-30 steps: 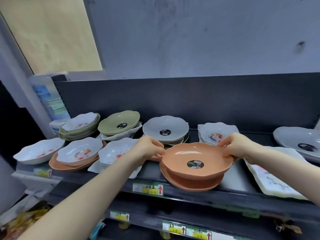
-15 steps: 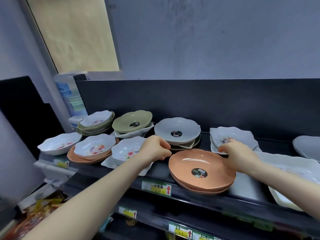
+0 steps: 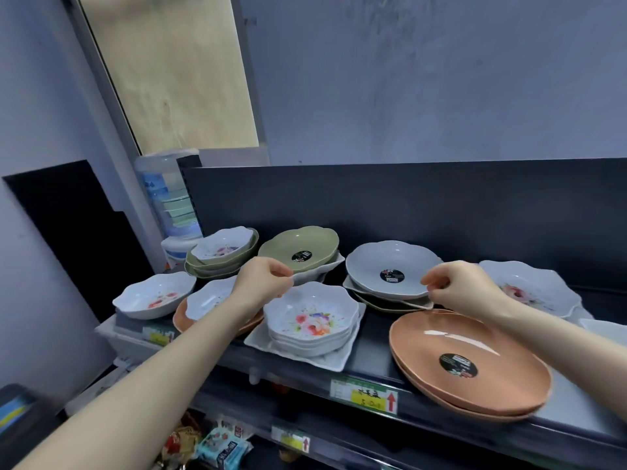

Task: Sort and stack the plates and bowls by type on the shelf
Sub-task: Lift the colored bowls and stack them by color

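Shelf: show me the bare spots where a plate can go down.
One bare strip of shelf runs between the floral bowl stack on its square plate and the orange plates. Another patch lies right of the orange plates, toward the frame edge. The left end is packed tight.

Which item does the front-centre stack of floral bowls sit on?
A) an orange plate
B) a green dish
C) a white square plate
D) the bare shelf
C: the stack of floral bowls rests on a white square plate, whose corners stick out around the stack's base.
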